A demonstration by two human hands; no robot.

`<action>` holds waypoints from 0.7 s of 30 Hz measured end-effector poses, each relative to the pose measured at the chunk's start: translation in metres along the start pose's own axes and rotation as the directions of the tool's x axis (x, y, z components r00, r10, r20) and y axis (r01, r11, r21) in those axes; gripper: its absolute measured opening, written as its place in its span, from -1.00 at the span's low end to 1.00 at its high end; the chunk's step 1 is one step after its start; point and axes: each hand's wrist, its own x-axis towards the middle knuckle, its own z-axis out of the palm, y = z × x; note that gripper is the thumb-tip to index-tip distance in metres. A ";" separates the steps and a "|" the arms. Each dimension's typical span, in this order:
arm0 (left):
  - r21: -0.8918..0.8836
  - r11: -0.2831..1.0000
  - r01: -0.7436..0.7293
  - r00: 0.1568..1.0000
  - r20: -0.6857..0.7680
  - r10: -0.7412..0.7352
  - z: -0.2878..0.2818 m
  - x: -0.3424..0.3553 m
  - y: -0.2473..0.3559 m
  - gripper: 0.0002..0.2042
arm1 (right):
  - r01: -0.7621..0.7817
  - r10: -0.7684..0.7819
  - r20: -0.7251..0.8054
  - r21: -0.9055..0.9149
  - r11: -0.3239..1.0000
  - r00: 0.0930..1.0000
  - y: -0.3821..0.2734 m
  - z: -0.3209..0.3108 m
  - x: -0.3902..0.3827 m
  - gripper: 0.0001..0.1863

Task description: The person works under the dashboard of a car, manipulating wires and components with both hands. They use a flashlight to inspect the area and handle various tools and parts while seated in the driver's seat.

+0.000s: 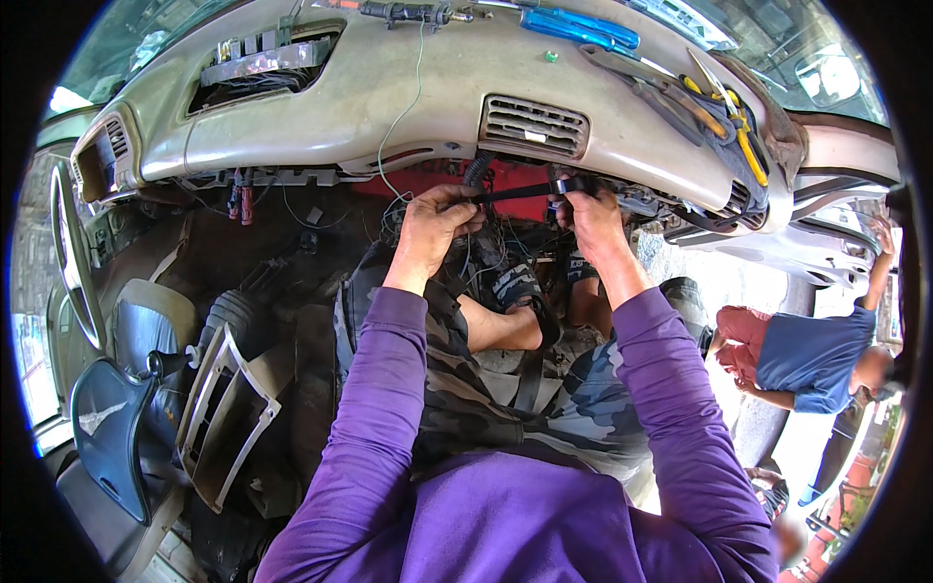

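A strip of black tape is stretched between my two hands, just below the dashboard's near edge. My left hand pinches the free end of the strip between thumb and fingers. In my right hand is the roll of black electrical tape, gripped between thumb and fingers. Thin loose wires hang close to my left hand. A dark corrugated tube comes down behind the strip, in front of a red surface.
The beige dashboard carries blue-handled screwdrivers, yellow-handled pliers and a dark pen-shaped tool with a pale wire. A removed trim frame and a steering wheel are at left. Another person stands outside at right.
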 end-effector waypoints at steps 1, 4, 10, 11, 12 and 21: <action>-0.033 0.999 0.003 1.000 0.008 -0.003 0.000 -0.001 0.001 -0.83 | -0.008 0.008 -0.013 -0.005 1.000 1.000 -0.002 0.002 -0.001 -0.86; -0.036 0.999 0.008 1.000 0.017 -0.007 0.000 -0.001 0.002 -0.83 | 0.007 -0.007 -0.014 -0.012 1.000 1.000 -0.002 0.002 0.000 -0.87; 0.086 0.996 -0.032 0.999 0.031 0.030 0.005 -0.001 -0.002 -0.80 | 0.088 -0.084 0.039 -0.150 0.985 0.996 0.003 0.011 -0.005 -0.77; 0.054 0.998 -0.032 0.999 0.029 0.030 0.007 -0.002 -0.002 -0.79 | 0.087 -0.082 0.039 -0.152 0.985 0.996 0.003 0.011 -0.005 -0.75; 0.014 1.000 -0.020 0.999 0.028 0.019 0.007 -0.002 -0.002 -0.79 | 0.086 -0.081 0.040 -0.153 0.984 0.996 0.003 0.011 -0.005 -0.73; -0.036 0.999 -0.032 0.998 0.048 0.034 0.006 -0.003 -0.009 -0.81 | 0.168 -0.157 0.076 -0.187 0.968 0.985 0.007 0.020 -0.010 -0.73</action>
